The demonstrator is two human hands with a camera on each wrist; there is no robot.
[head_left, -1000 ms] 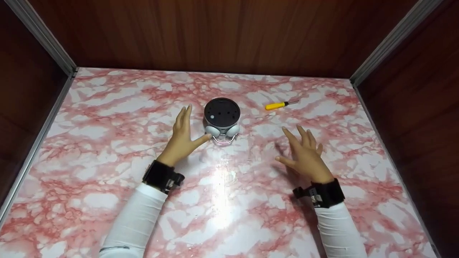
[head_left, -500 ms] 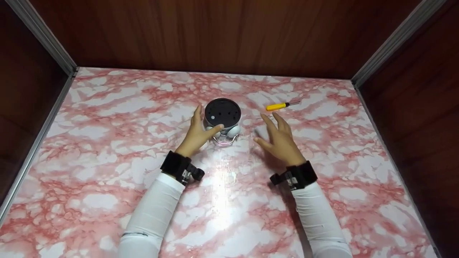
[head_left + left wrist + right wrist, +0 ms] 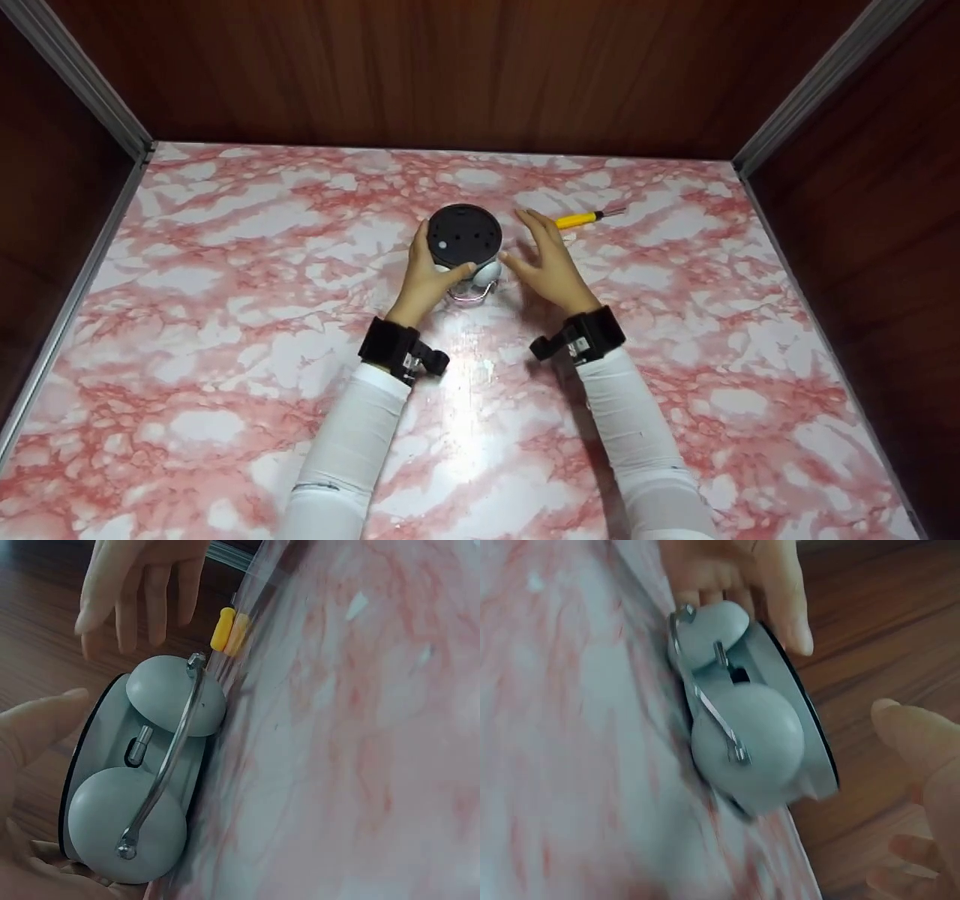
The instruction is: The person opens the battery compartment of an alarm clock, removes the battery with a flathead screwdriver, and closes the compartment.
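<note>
A twin-bell alarm clock (image 3: 465, 232) lies face down on the table, its round black back up. Its pale bells (image 3: 127, 825) and thin metal handle (image 3: 171, 746) point toward me. My left hand (image 3: 427, 279) is at its left side, fingers along the casing beside one bell. The left thumb (image 3: 41, 724) stretches over the back's near edge, overlapping it in the head view. My right hand (image 3: 551, 270) is spread just right of the clock, holding nothing. Its thumb tip comes close to the right bell (image 3: 746, 739), and the fingers point toward the far side.
A yellow-handled screwdriver (image 3: 576, 220) lies behind my right hand, its shaft pointing right. The pink-and-white marbled table (image 3: 225, 337) is bounded by dark wood panels (image 3: 450, 75) at the back and sides, with grey metal strips at the corners.
Both hands have moved inward and forward to the clock, the right one travelling farther left. The left thumb has come over the clock's near edge. The clock and screwdriver have stayed in place.
</note>
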